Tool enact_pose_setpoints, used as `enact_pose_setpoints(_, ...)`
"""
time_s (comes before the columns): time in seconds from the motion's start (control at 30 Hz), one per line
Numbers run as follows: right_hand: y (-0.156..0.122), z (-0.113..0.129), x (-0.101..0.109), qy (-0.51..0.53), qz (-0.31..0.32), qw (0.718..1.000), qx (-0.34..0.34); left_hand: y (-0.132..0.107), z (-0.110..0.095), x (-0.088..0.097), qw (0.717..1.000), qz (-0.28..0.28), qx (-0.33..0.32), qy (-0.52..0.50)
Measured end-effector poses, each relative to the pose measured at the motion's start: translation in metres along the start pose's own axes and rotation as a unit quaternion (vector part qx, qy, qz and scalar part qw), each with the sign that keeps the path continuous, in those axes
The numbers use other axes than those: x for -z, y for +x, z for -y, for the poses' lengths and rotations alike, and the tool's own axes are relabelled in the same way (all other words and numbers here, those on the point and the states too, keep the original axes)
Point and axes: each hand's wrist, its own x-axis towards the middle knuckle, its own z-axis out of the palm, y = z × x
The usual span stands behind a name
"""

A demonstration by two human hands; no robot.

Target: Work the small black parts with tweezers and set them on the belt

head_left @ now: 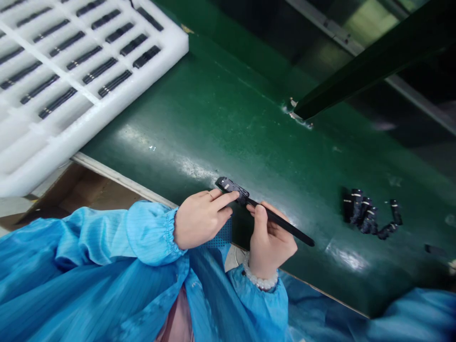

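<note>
My left hand is closed around a small black plastic casing, with the index fingertip pressing on its upper face. The casing carries a pale mark and some moulded detail; its underside is hidden by my fingers. My right hand pinches a long, slim black strip between thumb and fingers. One end of the strip meets the casing, and the other reaches out to the lower right. Whether the two are one piece I cannot tell. Both hands are just above the green tabletop, near its front edge.
A white foam tray with several black parts in its slots stands at the upper left. Small black pieces lie in a cluster to the right. A dark post rises at the back. An open cardboard box sits below the table edge.
</note>
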Motion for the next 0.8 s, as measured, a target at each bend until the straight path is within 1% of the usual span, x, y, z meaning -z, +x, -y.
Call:
enact_pose_setpoints(0.17,-0.0006,-0.0005,0.0000,-0.008,0.001,1.000,0.023,-0.0003,-0.0009,-0.0004,1.000,0.002,0.001,0.004)
enact_pose_setpoints(0.37,-0.0002,-0.0064,0.0007,-0.027,0.013,0.995,0.093,0.0003,-0.0004,-0.0005,1.000,-0.003,0.000,0.005)
enact_pose_setpoints(0.43,0.0016,-0.0073,0.0011,-0.028,0.017,0.994,0.103,0.0007,-0.0004,0.0000,1.000,-0.002,-0.001,0.005)
enact_pose_setpoints(0.5,0.0034,-0.0070,0.0018,-0.022,0.021,0.995,0.095,0.0010,-0.0006,0.0005,1.000,0.002,-0.001,0.007)
enact_pose_setpoints(0.63,0.0049,-0.0044,0.0038,-0.008,0.031,0.998,0.057,0.0014,-0.0007,0.0013,1.000,0.004,-0.002,0.008)
enact_pose_setpoints(0.8,0.0035,-0.0025,0.0045,-0.001,0.026,0.999,0.035,0.0017,-0.0010,0.0009,1.000,0.000,-0.001,0.009)
